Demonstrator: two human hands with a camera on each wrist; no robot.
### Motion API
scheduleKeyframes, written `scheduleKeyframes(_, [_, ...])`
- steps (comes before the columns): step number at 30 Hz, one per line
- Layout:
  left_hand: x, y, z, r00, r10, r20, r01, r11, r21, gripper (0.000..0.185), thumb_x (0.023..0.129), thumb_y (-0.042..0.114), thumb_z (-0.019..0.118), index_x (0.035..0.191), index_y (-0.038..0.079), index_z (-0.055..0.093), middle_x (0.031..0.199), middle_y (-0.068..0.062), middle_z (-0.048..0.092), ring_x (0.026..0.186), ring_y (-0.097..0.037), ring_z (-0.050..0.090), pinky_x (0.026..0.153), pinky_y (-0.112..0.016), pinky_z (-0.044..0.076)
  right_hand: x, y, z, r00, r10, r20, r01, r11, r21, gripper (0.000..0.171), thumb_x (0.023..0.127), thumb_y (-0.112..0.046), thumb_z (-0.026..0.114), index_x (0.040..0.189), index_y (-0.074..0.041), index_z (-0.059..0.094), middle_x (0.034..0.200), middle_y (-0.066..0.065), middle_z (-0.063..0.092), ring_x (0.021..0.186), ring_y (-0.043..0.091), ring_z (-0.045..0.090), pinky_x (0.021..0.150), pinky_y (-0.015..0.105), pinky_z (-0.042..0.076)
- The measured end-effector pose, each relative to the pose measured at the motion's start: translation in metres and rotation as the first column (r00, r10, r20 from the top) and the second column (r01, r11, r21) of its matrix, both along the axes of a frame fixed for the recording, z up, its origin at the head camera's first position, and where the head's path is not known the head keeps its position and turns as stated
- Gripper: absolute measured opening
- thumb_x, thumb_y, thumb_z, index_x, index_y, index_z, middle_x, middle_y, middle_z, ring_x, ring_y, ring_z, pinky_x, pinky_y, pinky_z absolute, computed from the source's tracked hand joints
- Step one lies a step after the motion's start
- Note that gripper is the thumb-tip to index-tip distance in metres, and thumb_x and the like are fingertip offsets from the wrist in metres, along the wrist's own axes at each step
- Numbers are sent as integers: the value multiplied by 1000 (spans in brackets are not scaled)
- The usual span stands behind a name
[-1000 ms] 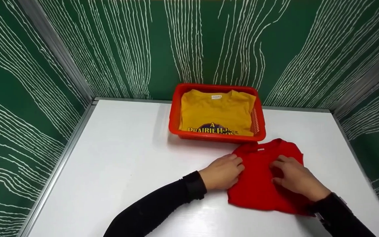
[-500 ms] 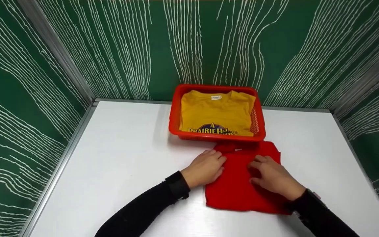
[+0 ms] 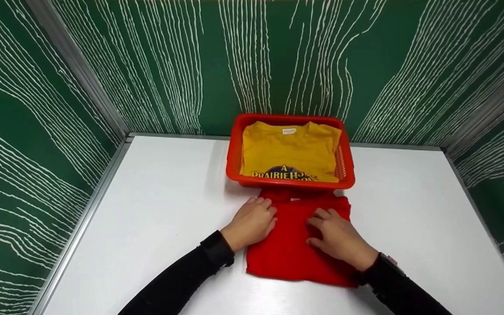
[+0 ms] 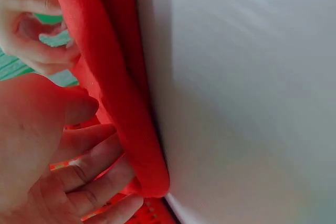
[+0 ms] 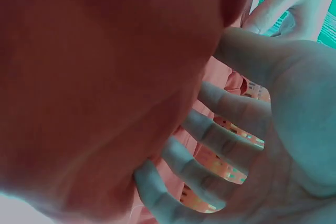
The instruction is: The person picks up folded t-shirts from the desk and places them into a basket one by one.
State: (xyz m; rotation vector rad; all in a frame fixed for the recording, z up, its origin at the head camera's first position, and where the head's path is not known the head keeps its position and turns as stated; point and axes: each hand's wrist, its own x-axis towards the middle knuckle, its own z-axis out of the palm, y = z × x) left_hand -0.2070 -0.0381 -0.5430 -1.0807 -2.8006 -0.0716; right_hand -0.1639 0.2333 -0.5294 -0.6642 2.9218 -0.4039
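Two hands: left hand [image 3: 252, 221] flat at the left edge of the folded red T-shirt [image 3: 293, 251], right hand [image 3: 337, 238] flat on top; both grips spread, pinching nothing.
Shirt: on the white tabletop [image 3: 155, 210], far edge touching the basket.
Risk: folds likely to slip open or bunch against the rim under uneven pressing.
Basket: red plastic basket [image 3: 234, 153], holding one folded yellow T-shirt [image 3: 289, 151] with printed lettering.

Red basket [image 3: 232, 154] holding yellow shirt [image 3: 290, 151], white table [image 3: 155, 197], green walls [image 3: 147, 61]
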Motion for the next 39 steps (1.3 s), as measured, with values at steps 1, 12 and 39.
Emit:
scheduleKeyframes(1, [0,-3,0,1000,12,5,-12,1000,5,26,111,34,62,110,14,78,103,-4,71,103,-25,69,93,-38,54,0,-3,0,1000,2,-7,-2,1000,0,45,93,-27,90,132,-8,78,133,12,69,121,35,61,103,54,60])
scheduleKeyframes(12, [-8,-24,2,999,48,11,-48,999,9,25,112,36,62,118,16,76,117,-5,69,115,-25,64,96,-38,55,-12,4,8,999,-39,-23,36,992,-117,35,96,-24,88,126,-8,79,120,8,68,112,27,60,99,50,61])
scheduleKeyframes(39, [-36,-50,7,924,252,287,-318,924,213,37,109,31,70,120,-3,76,112,-21,76,108,-39,72,98,-49,61,-55,69,10,950,-272,152,302,923,-238,40,108,-27,70,134,2,74,120,21,73,96,29,68,78,40,56])
